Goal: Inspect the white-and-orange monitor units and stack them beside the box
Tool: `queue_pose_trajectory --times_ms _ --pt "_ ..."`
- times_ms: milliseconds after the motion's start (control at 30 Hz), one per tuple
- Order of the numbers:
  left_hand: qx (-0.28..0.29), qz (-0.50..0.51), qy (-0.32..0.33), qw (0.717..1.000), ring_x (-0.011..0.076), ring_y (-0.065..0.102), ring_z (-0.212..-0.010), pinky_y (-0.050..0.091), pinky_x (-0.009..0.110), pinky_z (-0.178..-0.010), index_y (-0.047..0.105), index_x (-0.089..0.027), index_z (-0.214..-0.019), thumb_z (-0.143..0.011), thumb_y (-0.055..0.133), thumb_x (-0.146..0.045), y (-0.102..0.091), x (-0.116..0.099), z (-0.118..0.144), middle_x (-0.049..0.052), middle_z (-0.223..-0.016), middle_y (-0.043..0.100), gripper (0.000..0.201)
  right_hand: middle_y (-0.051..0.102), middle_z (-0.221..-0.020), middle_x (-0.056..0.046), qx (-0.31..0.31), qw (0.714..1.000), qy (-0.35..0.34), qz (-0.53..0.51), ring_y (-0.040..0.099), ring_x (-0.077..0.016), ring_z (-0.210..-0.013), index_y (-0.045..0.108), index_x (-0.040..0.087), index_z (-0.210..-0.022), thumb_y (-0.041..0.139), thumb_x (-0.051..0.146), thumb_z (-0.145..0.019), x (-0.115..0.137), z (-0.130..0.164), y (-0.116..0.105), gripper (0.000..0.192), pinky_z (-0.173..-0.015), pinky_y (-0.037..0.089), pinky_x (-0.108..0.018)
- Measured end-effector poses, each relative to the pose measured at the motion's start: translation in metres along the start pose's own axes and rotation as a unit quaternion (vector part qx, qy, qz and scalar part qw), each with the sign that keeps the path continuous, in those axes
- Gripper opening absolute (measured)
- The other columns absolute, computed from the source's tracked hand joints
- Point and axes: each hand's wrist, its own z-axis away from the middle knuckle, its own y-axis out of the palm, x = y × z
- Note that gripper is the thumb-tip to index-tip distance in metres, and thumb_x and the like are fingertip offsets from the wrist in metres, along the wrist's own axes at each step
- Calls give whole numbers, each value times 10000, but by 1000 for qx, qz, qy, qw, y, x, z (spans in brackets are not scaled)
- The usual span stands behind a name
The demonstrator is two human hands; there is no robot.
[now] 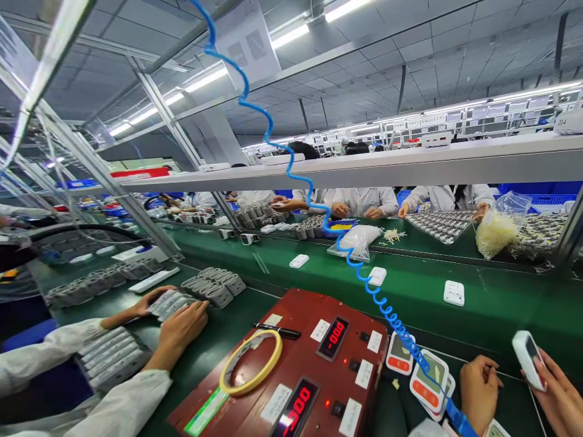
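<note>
At the lower right, my left hand [479, 388] rests by the bench with its fingers curled in. Whatever they may hold is hidden. A blue wrist strap [460, 420] circles that wrist, joined to a blue coiled cord [385, 308]. Further right, my right hand [553, 385] grips a small white rounded device [528, 359], raised and seen nearly edge-on. Left of my left hand lie white devices with a greyish screen and an orange-red strip: a single device [401, 354] and a small stack [430, 382]. Part of another device [496, 429] shows below my left hand.
A red-brown box [291, 346] with red digit displays bears yellow tape [251, 362] and a pen [277, 330]. At left, a co-worker's hands [182, 321] hold grey-white parts. A green belt [410, 297] carries white pieces [454, 293]; people work beyond, under a shelf [364, 173].
</note>
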Motion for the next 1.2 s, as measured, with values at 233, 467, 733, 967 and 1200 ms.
queue_pose_trajectory --times_ms 233,467,733,967,1200 --pt "-3 -22 9 1000 237 640 -626 506 349 -624 686 -238 -874 -800 523 -391 -4 -10 4 57 -686 689 236 687 -946 5 22 998 27 -43 633 -388 -928 695 510 -939 713 475 -620 -3 4 21 321 -683 594 -501" --pt "22 -42 15 999 176 630 -692 472 268 -683 666 -174 -886 -846 461 -213 -7 -18 3 49 -778 701 213 651 -1098 -43 1 997 29 -78 621 -270 -1029 548 309 -1258 732 515 -704 14 19 46 619 -934 508 -407" --pt "20 -89 49 995 141 617 -597 449 215 -588 656 -152 -881 -840 464 -153 -8 -25 3 33 -724 703 197 585 -1221 -87 7 993 43 -108 593 -255 -1065 452 240 -1339 691 534 -766 13 21 47 687 -875 521 -365" --pt "17 -77 40 996 131 631 -611 477 207 -610 654 -159 -915 -817 468 -120 -7 -18 2 23 -742 713 214 616 -1173 -93 9 993 45 -108 627 -271 -983 486 227 -1316 657 541 -786 14 21 47 639 -749 561 -361" --pt "18 -74 46 996 126 620 -590 470 202 -594 656 -149 -918 -824 467 -128 -8 -19 3 27 -730 708 212 607 -1193 -100 6 995 33 -91 626 -263 -979 479 209 -1328 635 508 -816 10 21 46 613 -780 547 -378"
